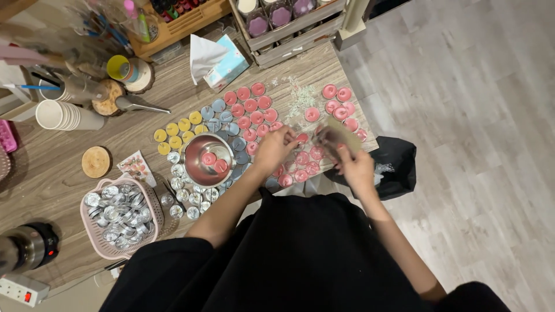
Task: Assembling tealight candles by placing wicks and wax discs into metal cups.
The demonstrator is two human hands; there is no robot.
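Hands busy over a spread of tealight candles, that is what we have at the near edge of the wooden surface [52,173]. The left hand [273,149] is down among the pink tealights [254,110], fingers [287,136] curled narrow, tips touching or just above one small pink cup; whether they actually pinch it I cannot tell. The right hand [354,164] is closed around a flat tan card-like piece [341,134], blurred, so its make stays unclear. That piece runs its long axis from the right fingers up and away toward the far pink cluster [337,101], tilted a little toward the left hand, its far end hanging over the cups just beyond the fingertips. How far along? By my reading, plenty is done: rows of pink cups stand filled beyond and between the two hands, with grey-blue ones [215,110] and yellow ones [173,134] further out past the left hand. A steel bowl [208,159] just beside the left wrist holds two pink candles. Plenty looks left too: empty metal cups [184,193] sit near the bowl, and a pink basket [99,231] well apart on that side is heaped with more. White flakes [300,95] lie scattered beyond the left fingers. A black bag [399,164] sits on the floor just past the right hand.
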